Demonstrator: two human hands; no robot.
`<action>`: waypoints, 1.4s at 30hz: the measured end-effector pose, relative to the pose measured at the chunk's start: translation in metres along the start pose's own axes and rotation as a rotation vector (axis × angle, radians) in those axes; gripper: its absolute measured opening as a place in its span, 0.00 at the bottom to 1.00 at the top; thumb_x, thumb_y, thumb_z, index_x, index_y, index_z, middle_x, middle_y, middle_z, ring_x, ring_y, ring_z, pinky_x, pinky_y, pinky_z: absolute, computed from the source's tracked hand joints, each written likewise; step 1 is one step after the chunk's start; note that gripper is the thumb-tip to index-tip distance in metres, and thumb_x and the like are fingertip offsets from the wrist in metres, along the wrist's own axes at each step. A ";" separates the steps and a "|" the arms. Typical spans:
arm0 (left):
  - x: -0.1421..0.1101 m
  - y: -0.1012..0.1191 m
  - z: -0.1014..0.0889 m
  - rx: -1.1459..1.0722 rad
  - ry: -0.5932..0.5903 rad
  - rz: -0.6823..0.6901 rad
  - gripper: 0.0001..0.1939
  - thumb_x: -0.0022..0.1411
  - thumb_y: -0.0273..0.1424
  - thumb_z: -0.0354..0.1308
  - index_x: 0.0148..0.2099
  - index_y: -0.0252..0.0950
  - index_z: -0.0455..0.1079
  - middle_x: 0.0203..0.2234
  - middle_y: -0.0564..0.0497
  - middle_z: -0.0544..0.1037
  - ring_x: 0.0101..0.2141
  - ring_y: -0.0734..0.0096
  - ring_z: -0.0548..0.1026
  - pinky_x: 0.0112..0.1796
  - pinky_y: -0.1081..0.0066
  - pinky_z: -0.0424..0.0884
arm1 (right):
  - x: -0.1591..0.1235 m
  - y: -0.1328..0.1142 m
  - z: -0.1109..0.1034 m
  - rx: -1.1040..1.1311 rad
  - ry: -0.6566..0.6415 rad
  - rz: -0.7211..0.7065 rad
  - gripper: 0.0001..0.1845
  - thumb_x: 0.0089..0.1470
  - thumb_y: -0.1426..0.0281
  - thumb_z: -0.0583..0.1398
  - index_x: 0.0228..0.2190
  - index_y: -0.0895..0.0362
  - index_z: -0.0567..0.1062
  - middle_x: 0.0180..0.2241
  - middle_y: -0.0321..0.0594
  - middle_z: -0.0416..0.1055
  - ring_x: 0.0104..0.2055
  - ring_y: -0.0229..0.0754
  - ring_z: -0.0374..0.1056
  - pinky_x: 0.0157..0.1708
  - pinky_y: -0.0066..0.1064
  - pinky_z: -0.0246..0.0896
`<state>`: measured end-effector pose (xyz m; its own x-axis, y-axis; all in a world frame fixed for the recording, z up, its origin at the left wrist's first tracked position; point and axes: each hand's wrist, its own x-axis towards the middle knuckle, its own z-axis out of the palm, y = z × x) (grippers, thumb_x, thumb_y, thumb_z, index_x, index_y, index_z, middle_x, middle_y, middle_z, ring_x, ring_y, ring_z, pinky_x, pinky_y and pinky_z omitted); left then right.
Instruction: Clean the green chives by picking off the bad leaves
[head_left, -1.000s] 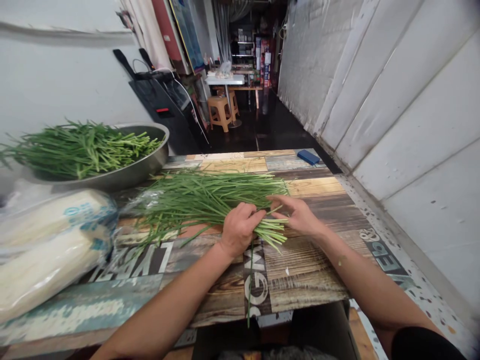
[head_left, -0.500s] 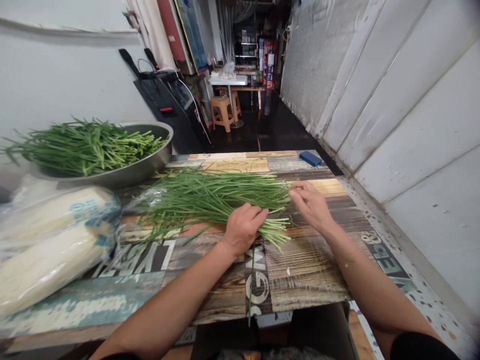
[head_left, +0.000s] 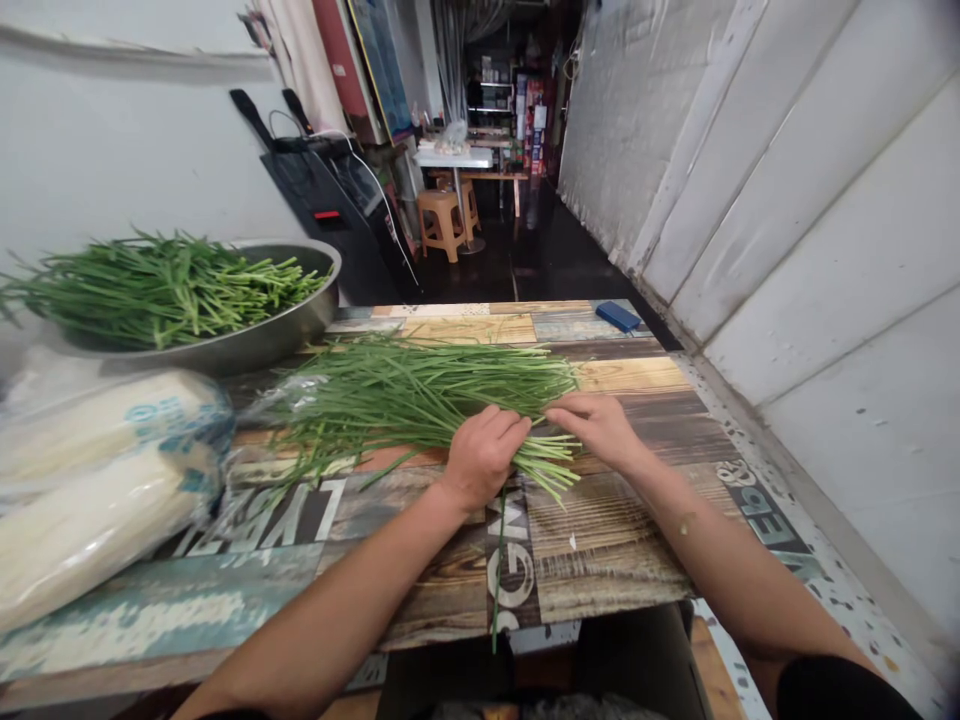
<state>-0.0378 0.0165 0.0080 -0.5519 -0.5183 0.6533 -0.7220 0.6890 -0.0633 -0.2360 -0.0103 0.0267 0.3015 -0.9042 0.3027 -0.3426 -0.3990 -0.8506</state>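
My left hand [head_left: 486,455] is closed around a small bunch of garlic chives [head_left: 551,462], their pale cut ends sticking out to the right. My right hand [head_left: 600,428] has its thumb and fingers pinched together on chives at the edge of that bunch, close to my left fingers; how many stalks it grips is hidden. Behind both hands a larger loose pile of garlic chives [head_left: 420,375] lies across the table, leaves to the left and stems to the right. One single chive [head_left: 496,580] hangs down over the table's near edge below my left hand.
A steel basin [head_left: 300,318] heaped with more chives stands at the back left. Clear bags with long white contents [head_left: 112,490] lie at the left. A small blue box [head_left: 618,317] rests near the far right corner of the wood-patterned table [head_left: 615,540]. A white wall runs along the right.
My right hand has moved left and slightly toward me, from the stem ends of the large pile to the bunch in my left hand. My left hand keeps its hold.
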 end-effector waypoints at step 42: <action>-0.007 -0.004 0.004 -0.080 0.138 -0.021 0.15 0.66 0.28 0.45 0.48 0.34 0.71 0.29 0.47 0.73 0.30 0.69 0.67 0.31 0.70 0.60 | -0.006 -0.005 0.001 -0.117 -0.082 -0.190 0.05 0.51 0.72 0.57 0.32 0.58 0.72 0.29 0.38 0.71 0.28 0.35 0.64 0.29 0.26 0.59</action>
<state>-0.0325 0.0155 0.0009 -0.4705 -0.4619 0.7518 -0.6940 0.7199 0.0081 -0.2351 -0.0028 0.0288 0.4402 -0.7977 0.4122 -0.3720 -0.5798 -0.7249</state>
